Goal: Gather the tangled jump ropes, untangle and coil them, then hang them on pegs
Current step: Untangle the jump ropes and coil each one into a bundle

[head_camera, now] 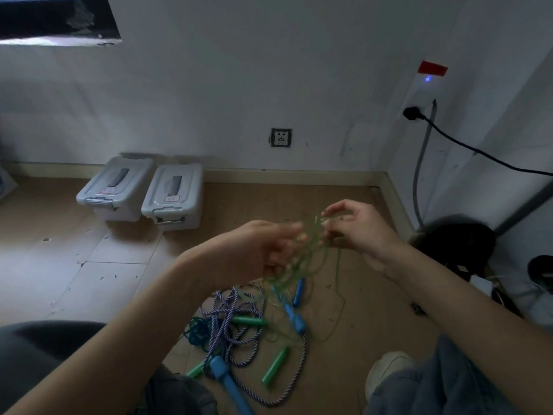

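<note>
Pinching a thin green rope (311, 259) tangle between both hands (260, 250) (356, 226), loops drooping toward the floor pile (239, 322).

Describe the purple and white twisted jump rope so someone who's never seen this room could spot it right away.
Start at the two grey plastic lidded storage boxes by the wall, then come down the wooden floor toward the person's knees. The purple and white twisted jump rope lies there in loose loops. Unlike the thin green cord held up by both hands, it is thick and striped.
</note>
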